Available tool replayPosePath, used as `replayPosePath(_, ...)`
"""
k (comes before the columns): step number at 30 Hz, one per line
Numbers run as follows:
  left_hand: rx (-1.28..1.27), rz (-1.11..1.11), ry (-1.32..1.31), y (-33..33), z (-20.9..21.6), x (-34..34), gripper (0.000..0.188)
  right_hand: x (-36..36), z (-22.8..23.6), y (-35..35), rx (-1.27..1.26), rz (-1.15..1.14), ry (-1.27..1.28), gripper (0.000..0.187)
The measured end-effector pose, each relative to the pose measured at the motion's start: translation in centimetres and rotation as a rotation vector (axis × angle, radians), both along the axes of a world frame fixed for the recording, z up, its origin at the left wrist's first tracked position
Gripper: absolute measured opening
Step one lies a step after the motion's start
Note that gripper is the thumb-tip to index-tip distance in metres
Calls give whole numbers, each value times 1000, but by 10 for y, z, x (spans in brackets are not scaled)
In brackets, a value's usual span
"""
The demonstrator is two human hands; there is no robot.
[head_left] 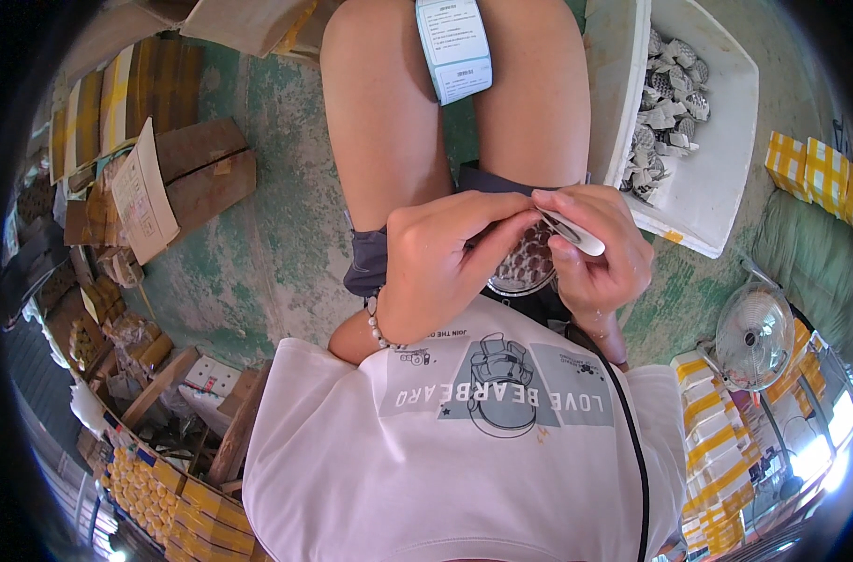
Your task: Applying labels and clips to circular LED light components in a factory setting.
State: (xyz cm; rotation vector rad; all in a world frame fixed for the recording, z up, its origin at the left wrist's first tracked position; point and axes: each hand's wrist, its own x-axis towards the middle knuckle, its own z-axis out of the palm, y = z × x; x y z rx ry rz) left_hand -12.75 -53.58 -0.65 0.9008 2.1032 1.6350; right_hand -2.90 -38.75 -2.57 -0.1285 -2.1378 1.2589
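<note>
My left hand (pixel 440 258) and my right hand (pixel 600 248) meet over my lap, fingertips pinching together. The right hand holds a small white strip (pixel 576 234), and the left fingertips touch its far end. Under both hands lies a round clear packet of small pale pieces (pixel 522 267), partly hidden by my fingers. A strip of light blue printed labels (pixel 454 47) lies draped over my right knee. A beaded bracelet (pixel 381 328) circles my left wrist.
A white foam box (pixel 717 140) with several netted packets stands on the right. Brown cardboard sheets and a paper (pixel 178 178) lie on the green floor at left. Yellow-and-white cartons (pixel 820 173) sit at the far right, a small fan (pixel 752 335) at lower right.
</note>
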Motion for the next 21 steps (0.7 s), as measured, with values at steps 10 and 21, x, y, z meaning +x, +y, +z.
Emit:
replayPosePath(10,-39,56,-35,1,-2,4,11,0,-2,-6,-56,-45,-26,27)
replayPosePath(21,-24,28,-22,0,-10,6,13,-2,-6,-9,-107,-68,-9,21)
